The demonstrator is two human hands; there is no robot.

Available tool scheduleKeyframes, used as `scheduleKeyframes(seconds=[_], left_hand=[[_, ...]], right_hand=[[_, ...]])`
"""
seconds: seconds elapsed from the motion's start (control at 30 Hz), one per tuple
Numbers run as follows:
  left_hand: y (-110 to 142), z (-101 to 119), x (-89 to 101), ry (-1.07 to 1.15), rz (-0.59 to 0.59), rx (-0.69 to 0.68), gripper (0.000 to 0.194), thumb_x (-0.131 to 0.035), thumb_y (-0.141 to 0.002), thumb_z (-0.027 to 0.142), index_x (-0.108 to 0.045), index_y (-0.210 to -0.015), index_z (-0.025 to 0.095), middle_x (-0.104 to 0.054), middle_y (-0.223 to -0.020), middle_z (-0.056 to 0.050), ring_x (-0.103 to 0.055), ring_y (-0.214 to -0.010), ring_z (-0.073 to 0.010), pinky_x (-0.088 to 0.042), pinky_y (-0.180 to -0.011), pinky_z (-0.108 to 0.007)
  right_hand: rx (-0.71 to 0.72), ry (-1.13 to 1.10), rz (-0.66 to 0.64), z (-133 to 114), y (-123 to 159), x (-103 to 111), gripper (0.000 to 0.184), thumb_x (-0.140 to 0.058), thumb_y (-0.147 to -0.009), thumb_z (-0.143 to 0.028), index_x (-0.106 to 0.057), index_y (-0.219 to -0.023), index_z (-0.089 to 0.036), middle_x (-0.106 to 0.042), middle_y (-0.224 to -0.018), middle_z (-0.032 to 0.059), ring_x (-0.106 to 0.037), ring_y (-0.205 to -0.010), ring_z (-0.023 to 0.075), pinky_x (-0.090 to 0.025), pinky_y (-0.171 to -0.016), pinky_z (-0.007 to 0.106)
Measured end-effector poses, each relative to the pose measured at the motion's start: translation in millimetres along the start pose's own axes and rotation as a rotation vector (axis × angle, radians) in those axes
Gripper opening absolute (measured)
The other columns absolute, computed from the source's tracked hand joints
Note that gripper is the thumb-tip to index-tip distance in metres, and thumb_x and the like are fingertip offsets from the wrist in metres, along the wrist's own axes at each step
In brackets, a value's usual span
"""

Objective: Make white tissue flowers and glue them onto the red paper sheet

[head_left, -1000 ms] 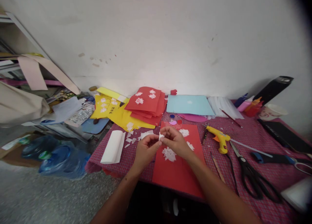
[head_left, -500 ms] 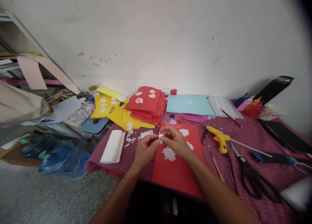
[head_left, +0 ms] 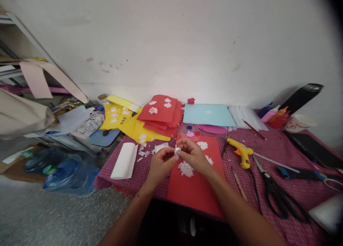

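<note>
Both hands meet over the near left part of the table. My left hand (head_left: 160,164) and my right hand (head_left: 192,154) pinch one small white paper piece (head_left: 177,150) between their fingertips. Under them lies a red paper sheet (head_left: 197,189) with white cut-out flowers (head_left: 185,169) stuck on it. White paper scraps (head_left: 146,153) and a folded white sheet (head_left: 124,161) lie just left of my left hand.
A yellow glue gun (head_left: 241,151), black scissors (head_left: 277,192), a pencil (head_left: 239,184) and blue-handled scissors (head_left: 308,174) lie to the right. Stacks of red (head_left: 160,114), yellow (head_left: 125,123) and light blue paper (head_left: 207,114) sit at the back. Bottles (head_left: 276,116) and a cup (head_left: 297,123) stand far right.
The fingers have shifted slightly on the small white piece; hands stay in the same spot.
</note>
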State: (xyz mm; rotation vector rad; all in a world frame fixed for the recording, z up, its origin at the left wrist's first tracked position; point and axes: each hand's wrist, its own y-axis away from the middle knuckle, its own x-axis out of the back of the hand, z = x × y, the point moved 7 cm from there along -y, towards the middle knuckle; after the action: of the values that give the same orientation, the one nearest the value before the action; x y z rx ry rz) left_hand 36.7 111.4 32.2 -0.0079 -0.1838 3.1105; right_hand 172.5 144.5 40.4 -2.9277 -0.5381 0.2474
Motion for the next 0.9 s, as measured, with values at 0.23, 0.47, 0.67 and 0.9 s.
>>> scheduleKeyframes(seconds=[0.23,0.47,0.67,0.9], left_hand=[[-1.6,-5.5,6.3,0.015,0.084,0.025,0.018,-0.066,-0.086,0.035,-0.072,-0.089,0.018,-0.069,-0.077,-0.001,-0.061,-0.071,-0.0137,-0.048,-0.07,-0.025],[-2.5,-12.9,12.5,0.116,0.15,0.065,0.018,-0.068,-0.084,0.034,-0.07,-0.09,0.018,-0.068,-0.073,0.001,-0.062,-0.066,-0.0124,-0.048,-0.067,-0.024],[-1.8,-14.9,26.8,0.142,0.202,0.085,0.02,-0.074,-0.079,0.032,-0.069,-0.092,0.017,-0.067,-0.073,0.002,-0.06,-0.063,-0.0101,-0.048,-0.064,-0.023],[-1.7,-13.1,37.5,0.092,0.217,0.085,0.023,-0.076,-0.075,0.032,-0.07,-0.092,0.017,-0.067,-0.074,0.001,-0.06,-0.064,-0.0108,-0.047,-0.064,-0.023]], right_hand=[[-0.022,-0.005,0.003,-1.2,-0.7,2.3,0.025,-0.071,-0.08,-0.03,-0.058,-0.1,-0.022,-0.057,-0.072,-0.0044,-0.052,-0.058,0.0111,-0.041,-0.053,0.024],[-0.007,-0.066,0.056,1.9,-2.6,11.8,0.027,-0.072,-0.079,-0.03,-0.058,-0.1,-0.021,-0.059,-0.073,-0.0041,-0.053,-0.058,0.0105,-0.043,-0.054,0.025],[0.004,-0.075,0.079,3.0,-3.3,15.7,0.024,-0.072,-0.08,-0.029,-0.059,-0.098,-0.02,-0.058,-0.073,-0.0042,-0.05,-0.057,0.0097,-0.043,-0.054,0.024],[-0.006,-0.078,0.082,4.4,-4.3,16.3,0.026,-0.072,-0.078,-0.031,-0.059,-0.097,-0.021,-0.057,-0.072,-0.0043,-0.05,-0.056,0.0098,-0.043,-0.053,0.024]])
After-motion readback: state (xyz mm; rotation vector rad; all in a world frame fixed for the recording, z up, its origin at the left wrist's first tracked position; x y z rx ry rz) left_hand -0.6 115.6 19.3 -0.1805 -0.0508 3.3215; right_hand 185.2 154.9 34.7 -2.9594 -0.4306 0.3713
